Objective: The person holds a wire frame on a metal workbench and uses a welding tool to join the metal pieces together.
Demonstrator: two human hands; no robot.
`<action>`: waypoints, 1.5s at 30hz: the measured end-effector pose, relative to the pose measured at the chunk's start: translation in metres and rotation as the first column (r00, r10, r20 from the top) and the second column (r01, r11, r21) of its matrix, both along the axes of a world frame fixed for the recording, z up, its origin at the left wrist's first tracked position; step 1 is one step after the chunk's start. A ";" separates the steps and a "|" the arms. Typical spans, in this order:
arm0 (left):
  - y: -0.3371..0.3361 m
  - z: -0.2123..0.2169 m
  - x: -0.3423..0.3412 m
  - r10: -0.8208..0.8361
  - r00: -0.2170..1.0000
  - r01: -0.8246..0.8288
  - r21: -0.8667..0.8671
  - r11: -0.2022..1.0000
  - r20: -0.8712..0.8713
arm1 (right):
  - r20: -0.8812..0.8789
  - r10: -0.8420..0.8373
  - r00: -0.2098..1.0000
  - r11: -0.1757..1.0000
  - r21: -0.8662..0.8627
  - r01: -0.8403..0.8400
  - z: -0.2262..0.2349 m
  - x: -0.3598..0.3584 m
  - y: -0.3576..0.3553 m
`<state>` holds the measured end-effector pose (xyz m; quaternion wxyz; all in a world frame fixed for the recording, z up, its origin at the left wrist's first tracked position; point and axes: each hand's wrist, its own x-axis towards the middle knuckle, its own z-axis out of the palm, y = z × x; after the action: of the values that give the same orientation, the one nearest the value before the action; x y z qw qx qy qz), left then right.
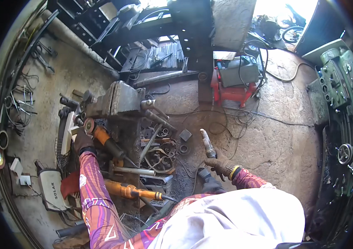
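Observation:
My right hand [223, 164], in a dark work glove with a yellow cuff, is closed around a short worn metal shaft [208, 144]. The shaft points away from me and narrows to a rounded tip. At the left, my gloved left hand [84, 142] reaches to a pale narrow block [73, 132] beside a long white strip [66, 135]. Its fingers are mostly hidden, so whether it grips the block is unclear. Just right of that hand lies an orange and black angle grinder [106, 139] with a round disc. Behind it stands a heavy bench vise [120, 99].
A second orange power tool [130, 191] lies closer to me. Metal scraps and rings [160, 149] crowd the bench's middle. A red-framed machine [234, 85] stands ahead on the floor, with loose cables [243, 118] around it. A green lathe [344, 95] lines the right side.

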<state>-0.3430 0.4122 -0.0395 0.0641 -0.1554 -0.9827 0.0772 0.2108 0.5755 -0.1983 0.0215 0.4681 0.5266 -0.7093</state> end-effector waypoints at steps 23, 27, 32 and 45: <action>-0.075 0.145 0.174 -0.008 0.618 0.660 0.513 0.548 -0.786 | -0.255 -0.047 0.966 0.993 -0.118 0.018 -0.039 0.008 0.005; -0.153 0.150 0.228 0.129 0.916 0.390 0.918 -0.069 -0.379 | -0.345 0.070 0.936 0.983 -0.137 -0.124 -0.027 -0.006 0.000; -0.260 0.116 0.326 0.059 0.987 0.157 0.874 -0.460 -0.146 | -0.449 0.210 0.868 0.956 -0.094 -0.280 -0.017 -0.015 -0.019; -0.433 -0.004 0.679 0.597 0.800 0.278 0.843 -0.460 0.062 | -0.607 0.566 0.558 0.755 0.109 -0.646 -0.024 -0.028 -0.113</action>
<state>0.3364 -0.0205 -0.0435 0.4024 0.1788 -0.5165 -0.7344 0.1827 0.4625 -0.2224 0.1240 0.0025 0.5869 -0.8001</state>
